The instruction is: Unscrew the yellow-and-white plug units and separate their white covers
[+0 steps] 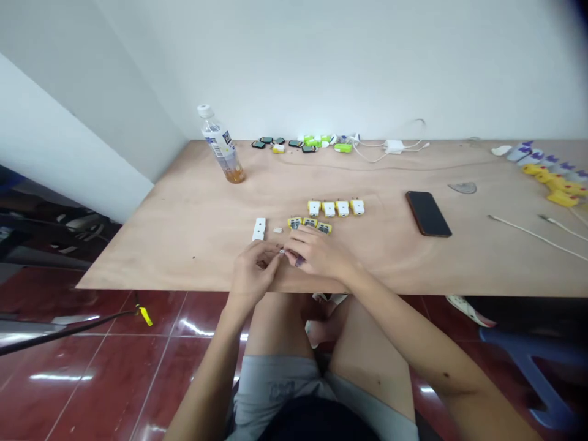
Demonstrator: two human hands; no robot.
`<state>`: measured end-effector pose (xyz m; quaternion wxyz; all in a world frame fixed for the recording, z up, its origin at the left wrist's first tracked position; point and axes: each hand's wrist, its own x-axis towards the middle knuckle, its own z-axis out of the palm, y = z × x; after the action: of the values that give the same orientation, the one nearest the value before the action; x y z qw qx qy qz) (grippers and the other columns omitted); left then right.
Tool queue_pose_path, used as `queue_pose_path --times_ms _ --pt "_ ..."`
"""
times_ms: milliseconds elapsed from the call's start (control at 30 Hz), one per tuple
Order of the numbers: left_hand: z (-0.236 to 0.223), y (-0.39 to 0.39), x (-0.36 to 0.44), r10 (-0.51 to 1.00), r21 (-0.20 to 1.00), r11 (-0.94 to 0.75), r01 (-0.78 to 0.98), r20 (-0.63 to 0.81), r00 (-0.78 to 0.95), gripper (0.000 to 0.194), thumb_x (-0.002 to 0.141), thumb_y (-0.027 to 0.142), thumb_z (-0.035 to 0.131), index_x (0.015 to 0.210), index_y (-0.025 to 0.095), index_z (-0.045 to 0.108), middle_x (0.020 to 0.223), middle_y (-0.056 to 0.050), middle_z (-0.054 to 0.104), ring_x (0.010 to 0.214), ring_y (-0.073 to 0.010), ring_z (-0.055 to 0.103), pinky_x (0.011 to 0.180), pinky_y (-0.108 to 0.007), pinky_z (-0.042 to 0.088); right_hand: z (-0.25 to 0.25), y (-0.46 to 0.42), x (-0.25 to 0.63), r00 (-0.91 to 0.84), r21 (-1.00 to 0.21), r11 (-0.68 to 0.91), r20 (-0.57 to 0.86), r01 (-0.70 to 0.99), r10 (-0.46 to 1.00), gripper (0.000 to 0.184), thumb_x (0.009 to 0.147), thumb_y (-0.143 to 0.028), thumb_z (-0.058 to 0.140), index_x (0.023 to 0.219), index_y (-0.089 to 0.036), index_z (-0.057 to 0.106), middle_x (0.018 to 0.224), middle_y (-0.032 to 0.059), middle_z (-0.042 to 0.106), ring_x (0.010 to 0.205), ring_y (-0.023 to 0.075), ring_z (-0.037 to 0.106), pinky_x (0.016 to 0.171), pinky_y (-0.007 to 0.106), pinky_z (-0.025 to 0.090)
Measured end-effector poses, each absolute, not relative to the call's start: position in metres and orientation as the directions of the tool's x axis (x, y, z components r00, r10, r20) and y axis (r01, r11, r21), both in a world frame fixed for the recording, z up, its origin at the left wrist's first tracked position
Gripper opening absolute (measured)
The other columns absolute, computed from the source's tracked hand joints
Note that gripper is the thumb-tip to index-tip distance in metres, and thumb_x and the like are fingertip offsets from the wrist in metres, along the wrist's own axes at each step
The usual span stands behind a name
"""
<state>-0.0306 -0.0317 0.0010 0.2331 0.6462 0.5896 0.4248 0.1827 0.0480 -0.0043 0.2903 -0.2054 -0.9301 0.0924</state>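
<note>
Near the table's front edge, my left hand (255, 267) and my right hand (316, 251) meet fingertip to fingertip. Between them is a small white piece (282, 250), too small to name, pinched from both sides. Something dark purple (299, 261) shows under my right fingers; its kind is unclear. Just beyond my right hand lie several yellow pieces with grey insides (309, 222), partly covered by the fingers. Behind these stands a row of several white-and-yellow plug-like blocks (328, 209). A white strip with dark holes (260, 229) and a tiny white part (278, 230) lie beyond my left hand.
A bottle of amber drink (223, 147) stands at the back left. Small dark and green items (316, 141) and a white charger with cable (394, 146) lie along the wall. To the right are a phone (428, 214), white cables (535, 234) and yellow and purple-topped pieces (558, 184).
</note>
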Motion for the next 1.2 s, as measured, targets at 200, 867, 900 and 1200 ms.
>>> queue_pose_path --times_ms 200,867,900,1200 --pt "0.0051 -0.0332 -0.0284 0.958 0.773 -0.228 0.592 0.288 -0.006 0.018 0.104 0.033 0.070 0.105 0.021 0.082 0.108 -0.009 0.080 0.086 -0.0218 0.077 0.070 -0.032 0.063 -0.0047 0.0475 0.1816 -0.741 -0.241 0.897 0.505 0.371 0.442 0.013 0.110 -0.015 0.061 0.114 -0.018 0.074 0.111 0.0116 0.076 0.105 0.0282 0.066 0.100 0.046 0.059" --pt "-0.0016 -0.0280 -0.0305 0.961 0.751 -0.215 0.624 0.278 -0.004 0.017 0.100 0.035 0.074 0.098 0.020 0.082 0.105 -0.010 0.079 0.085 -0.0224 0.076 0.075 -0.034 0.064 -0.0045 0.0469 0.1807 -0.772 -0.286 0.876 0.418 0.388 0.479 0.021 0.108 -0.009 0.060 0.122 -0.019 0.073 0.119 0.0105 0.074 0.113 0.0266 0.067 0.112 0.046 0.055" --pt "-0.0015 -0.0281 -0.0303 0.960 0.748 -0.216 0.628 0.279 -0.001 0.018 0.101 0.035 0.073 0.098 0.020 0.082 0.105 -0.010 0.080 0.088 -0.0235 0.076 0.076 -0.035 0.064 -0.0047 0.0469 0.1804 -0.770 -0.282 0.877 0.422 0.389 0.478 0.022 0.108 -0.010 0.060 0.123 -0.020 0.073 0.119 0.0103 0.074 0.114 0.0267 0.067 0.113 0.046 0.055" --pt "0.0013 -0.0288 -0.0289 0.963 0.745 -0.216 0.631 0.268 0.013 0.020 0.102 0.036 0.071 0.104 0.021 0.084 0.104 -0.010 0.081 0.083 -0.0221 0.075 0.072 -0.033 0.062 -0.0033 0.0470 0.1820 -0.757 -0.265 0.872 0.432 0.412 0.489 0.025 0.109 -0.012 0.061 0.130 -0.016 0.074 0.121 0.0130 0.075 0.114 0.0291 0.067 0.110 0.046 0.056"
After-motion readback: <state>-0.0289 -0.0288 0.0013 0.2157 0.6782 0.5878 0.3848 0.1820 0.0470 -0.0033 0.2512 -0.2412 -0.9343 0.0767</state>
